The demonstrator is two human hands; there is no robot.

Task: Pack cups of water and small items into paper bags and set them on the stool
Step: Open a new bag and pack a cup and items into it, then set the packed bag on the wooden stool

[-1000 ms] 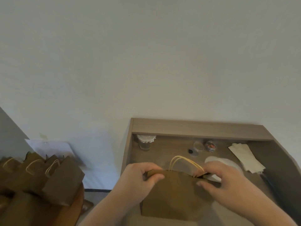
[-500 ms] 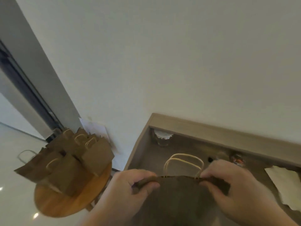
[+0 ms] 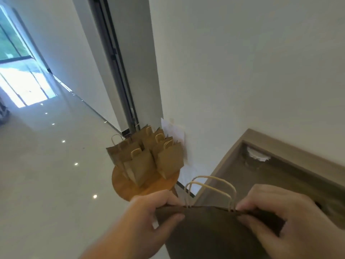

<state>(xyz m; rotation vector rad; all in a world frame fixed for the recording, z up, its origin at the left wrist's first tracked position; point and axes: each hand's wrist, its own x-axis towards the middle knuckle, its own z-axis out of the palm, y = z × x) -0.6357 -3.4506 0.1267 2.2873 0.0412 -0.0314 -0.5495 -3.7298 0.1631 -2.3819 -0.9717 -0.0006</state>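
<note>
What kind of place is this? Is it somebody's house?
Probably an indoor hallway, in a home or an office; I can't tell which. A shiny pale floor runs to a bright glass window, beside a tall dark door frame and a grey-brown wooden counter.

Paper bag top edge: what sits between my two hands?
In the head view, two looped handles stand up from the paper bag at its pinched top edge, between the left hand and right hand.
</note>
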